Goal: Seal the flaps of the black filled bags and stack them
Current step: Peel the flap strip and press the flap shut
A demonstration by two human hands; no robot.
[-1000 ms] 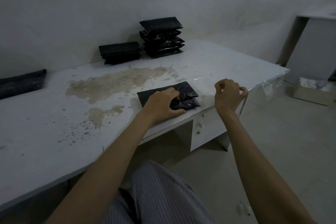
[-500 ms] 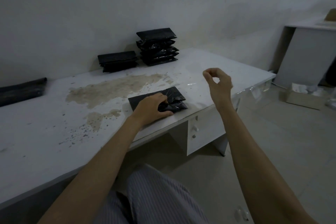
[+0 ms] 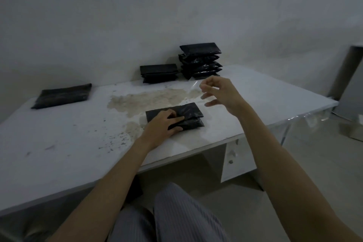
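A black filled bag (image 3: 191,111) lies near the front edge of the white table (image 3: 265,100), its flap folded over. My left hand (image 3: 164,124) presses flat on the bag's left half, fingers laid straight across the fold. My right hand (image 3: 223,94) hovers above and just right of the bag, and its thumb and forefinger pinch a small clear strip of tape (image 3: 194,85). By the wall stands a tall stack of black bags (image 3: 200,61), with a lower stack (image 3: 158,72) to its left.
A single long black bag (image 3: 62,95) lies at the table's far left. A brown stain (image 3: 149,98) and dark crumbs mark the tabletop. A drawer unit (image 3: 235,161) sits under the table. A grey cabinet (image 3: 349,84) stands at the right.
My right hand rose from the table's front edge and moved left over the bag, bringing the clear strip with it. The left hand stayed pressed on the bag.
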